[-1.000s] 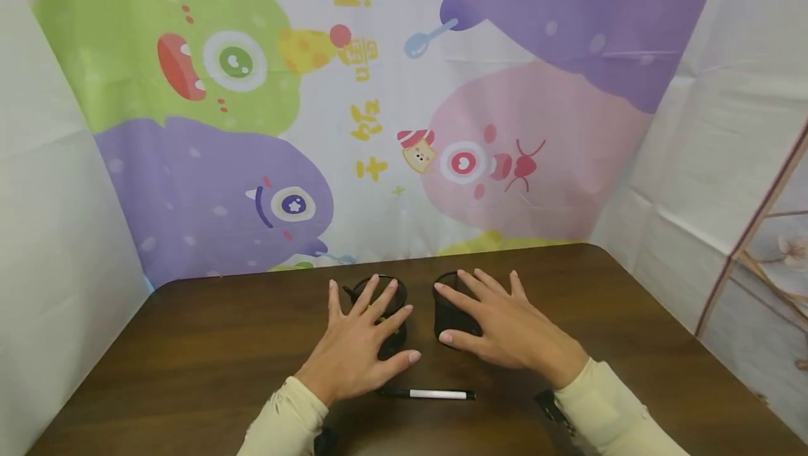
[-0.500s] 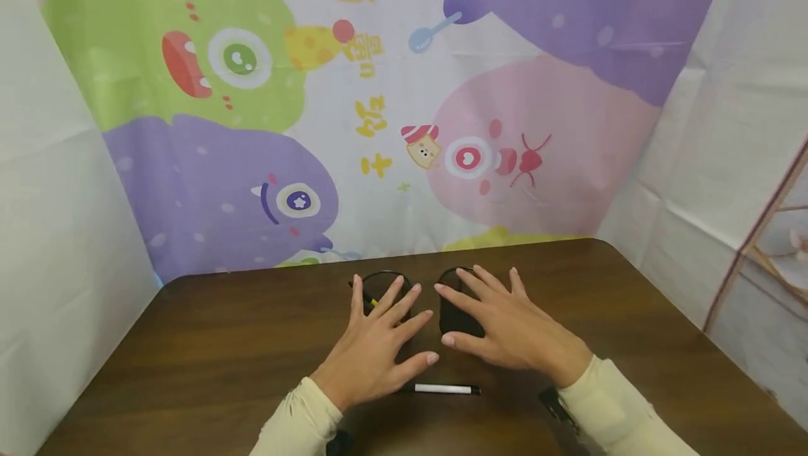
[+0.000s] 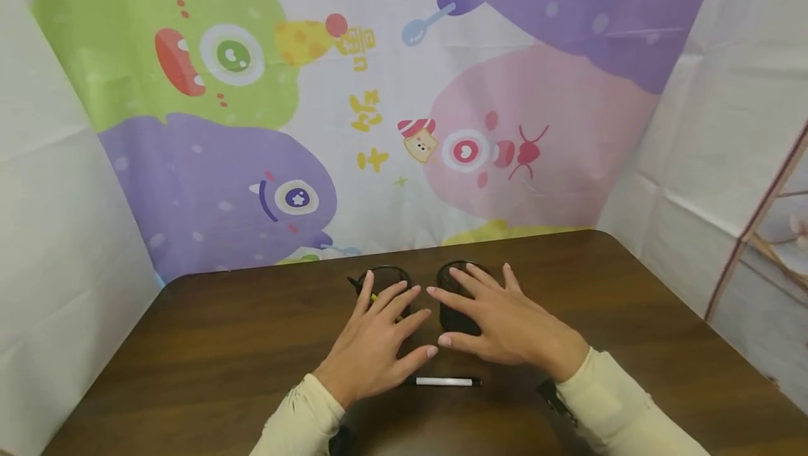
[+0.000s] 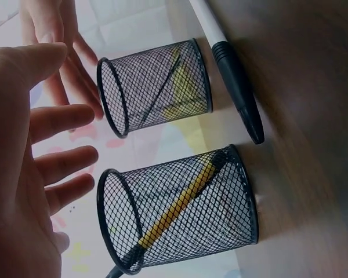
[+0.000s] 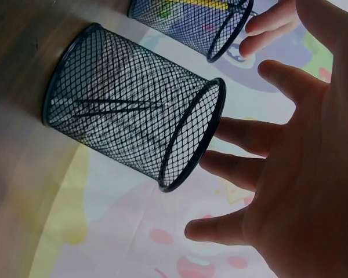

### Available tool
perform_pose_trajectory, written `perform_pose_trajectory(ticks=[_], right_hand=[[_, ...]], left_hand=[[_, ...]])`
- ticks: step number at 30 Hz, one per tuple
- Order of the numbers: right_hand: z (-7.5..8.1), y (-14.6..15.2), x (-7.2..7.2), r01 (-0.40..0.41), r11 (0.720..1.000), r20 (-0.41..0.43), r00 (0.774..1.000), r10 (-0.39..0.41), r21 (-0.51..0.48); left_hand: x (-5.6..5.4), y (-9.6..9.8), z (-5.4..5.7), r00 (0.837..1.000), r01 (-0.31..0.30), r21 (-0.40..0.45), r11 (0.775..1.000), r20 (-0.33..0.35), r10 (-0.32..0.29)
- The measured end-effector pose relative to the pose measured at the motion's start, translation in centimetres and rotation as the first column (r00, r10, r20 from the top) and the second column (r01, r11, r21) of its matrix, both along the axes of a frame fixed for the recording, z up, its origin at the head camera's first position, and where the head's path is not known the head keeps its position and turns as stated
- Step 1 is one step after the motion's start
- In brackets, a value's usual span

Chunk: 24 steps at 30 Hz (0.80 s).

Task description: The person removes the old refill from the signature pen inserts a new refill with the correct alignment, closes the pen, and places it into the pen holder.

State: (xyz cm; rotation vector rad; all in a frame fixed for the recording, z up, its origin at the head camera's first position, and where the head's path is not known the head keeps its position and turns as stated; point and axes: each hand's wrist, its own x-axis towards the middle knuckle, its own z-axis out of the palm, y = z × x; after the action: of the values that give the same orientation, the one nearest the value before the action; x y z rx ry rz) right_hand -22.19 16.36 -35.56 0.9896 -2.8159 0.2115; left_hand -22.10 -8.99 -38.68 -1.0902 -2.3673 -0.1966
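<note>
My left hand [image 3: 372, 351] hovers with fingers spread in front of the left black mesh pen cup [image 3: 386, 270]. In the left wrist view that pen cup [image 4: 185, 208] stands upright with a yellow-and-black pen [image 4: 177, 205] leaning inside. The right hand [image 3: 505, 319] spreads its fingers over the near side of a second mesh pen cup [image 3: 451, 319], partly covering it. In the right wrist view the fingers lie close to that pen cup's rim [image 5: 191, 136]; whether they touch it I cannot tell. A white-barrelled marker with black ends [image 3: 448, 381] lies on the table, its left end behind my left thumb.
The brown wooden table [image 3: 221, 351] stretches to both sides of the hands. Behind it hangs a cloth printed with cartoon monsters [image 3: 505, 154]. White cloth walls [image 3: 57, 161] stand at left and right.
My left hand has shifted a little to the right, nearer the right hand. The right hand stays almost in place. The pen cups and marker have not visibly moved; the head view shifts slightly.
</note>
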Motion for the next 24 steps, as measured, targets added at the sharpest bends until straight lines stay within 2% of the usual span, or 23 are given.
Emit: perform_pose_trajectory(ticks=[6, 10, 16, 20, 24], right_hand=[[-0.49, 0.00, 0.37, -0.016, 1.000, 0.036, 0.999, 0.016, -0.007], [-0.48, 0.01, 0.32, -0.019, 1.000, 0.028, 0.999, 0.020, -0.011], [-0.28, 0.00, 0.07, -0.040, 0.999, 0.045, 0.998, 0.040, -0.013], [-0.22, 0.02, 0.14, -0.053, 0.998, 0.068, 0.996, 0.054, -0.015], [-0.05, 0.15, 0.22, -0.065, 0.998, 0.073, 0.995, 0.065, -0.007]], left_hand=[[0.16, -0.07, -0.18, 1.000, -0.010, -0.007, 1.000, 0.016, 0.010], [-0.04, -0.07, 0.00, 0.998, -0.047, 0.005, 0.999, -0.032, 0.047], [-0.37, 0.00, 0.26, 0.995, -0.046, 0.029, 0.999, -0.091, 0.048], [-0.26, 0.07, 0.26, 0.995, -0.043, 0.017, 0.999, -0.084, 0.044], [-0.19, 0.19, 0.19, 0.998, -0.013, -0.011, 1.000, -0.057, 0.012]])
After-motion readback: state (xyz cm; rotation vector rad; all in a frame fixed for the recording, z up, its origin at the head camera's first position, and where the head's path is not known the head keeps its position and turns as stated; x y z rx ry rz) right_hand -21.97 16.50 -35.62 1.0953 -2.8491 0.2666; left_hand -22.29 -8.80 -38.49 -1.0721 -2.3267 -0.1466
